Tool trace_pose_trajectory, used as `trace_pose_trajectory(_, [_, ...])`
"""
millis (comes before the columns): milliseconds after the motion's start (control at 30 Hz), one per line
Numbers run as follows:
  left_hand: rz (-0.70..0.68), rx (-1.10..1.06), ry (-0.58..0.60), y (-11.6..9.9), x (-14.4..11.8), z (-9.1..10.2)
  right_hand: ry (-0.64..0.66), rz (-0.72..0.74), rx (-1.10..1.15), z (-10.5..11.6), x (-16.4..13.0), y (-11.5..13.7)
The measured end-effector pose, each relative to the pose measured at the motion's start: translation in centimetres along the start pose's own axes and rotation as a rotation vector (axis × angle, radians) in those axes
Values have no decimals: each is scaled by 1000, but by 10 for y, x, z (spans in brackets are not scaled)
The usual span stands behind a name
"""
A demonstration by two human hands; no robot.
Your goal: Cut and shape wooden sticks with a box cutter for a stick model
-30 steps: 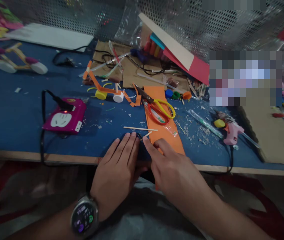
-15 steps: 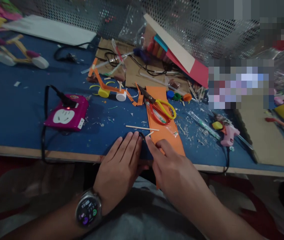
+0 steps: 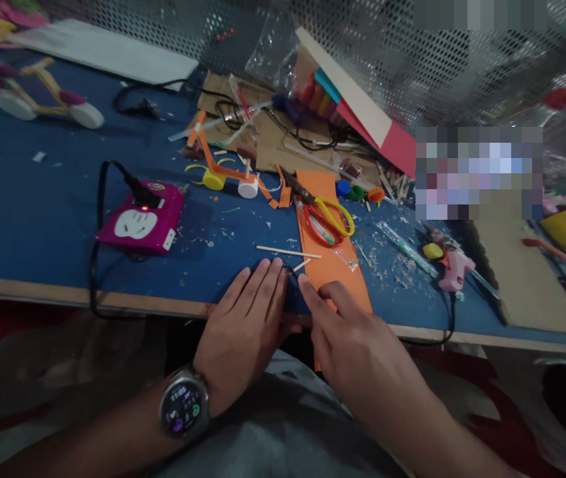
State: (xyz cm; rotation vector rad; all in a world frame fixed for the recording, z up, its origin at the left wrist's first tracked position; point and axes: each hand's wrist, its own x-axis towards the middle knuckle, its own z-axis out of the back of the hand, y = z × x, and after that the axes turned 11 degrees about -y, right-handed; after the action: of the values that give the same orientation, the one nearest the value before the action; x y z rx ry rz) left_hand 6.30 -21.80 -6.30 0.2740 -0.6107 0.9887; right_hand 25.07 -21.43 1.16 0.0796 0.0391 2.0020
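Both hands unmoved: left hand (image 3: 246, 318), right hand (image 3: 350, 342) flat, grip empty, one orange sheet (image 3: 330, 255).

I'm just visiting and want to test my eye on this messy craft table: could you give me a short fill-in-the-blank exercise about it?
1. The red-and-yellow-handled scissors lie on a long strip of ____ paper.
2. The left hand has a round ____ on its wrist.
3. A black cable is plugged into the ____ power socket box.
4. The pink glue gun lies to the ____ of the scissors.

Missing words: orange; watch; magenta; right
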Motion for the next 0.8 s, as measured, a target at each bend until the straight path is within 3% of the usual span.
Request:
trace_pose_trajectory(167, [-4,3,-8,0,-1,-2,39,-26,-10,4,2,1])
trace_pose_trajectory(600, [-26,12,-14,2,-1,-2,-28,32,7,0,-3,-2])
trace_pose_trajectory(800, [-20,5,-5,2,0,0,57,-26,2,-1,7,2])
